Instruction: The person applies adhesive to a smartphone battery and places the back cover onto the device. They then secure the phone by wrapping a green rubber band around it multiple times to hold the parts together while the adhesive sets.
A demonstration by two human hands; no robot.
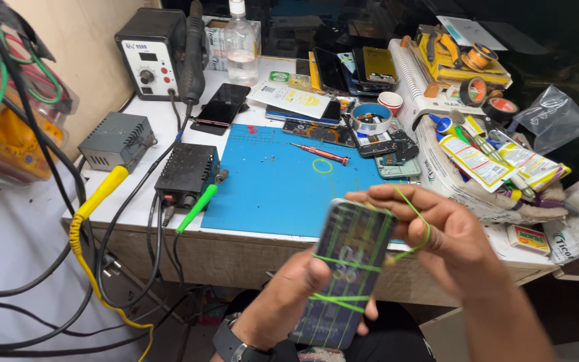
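Observation:
My left hand (pixel 288 295) grips a smartphone (pixel 346 268) by its lower part, below the front edge of the bench. Several green rubber bands run across and along the phone's glass. My right hand (pixel 447 238) touches the phone's upper right corner, and a green rubber band (pixel 418 231) is stretched over its fingers. The phone is tilted with its screen facing me.
A blue work mat (pixel 269 181) lies on the bench with a red screwdriver (pixel 319 153) and a loose green band (pixel 322 165). A soldering station (pixel 150 57), power boxes (pixel 185 171), cables, a bottle (pixel 241 47), phones, tapes and glue tubes (pixel 477 161) crowd the back and right.

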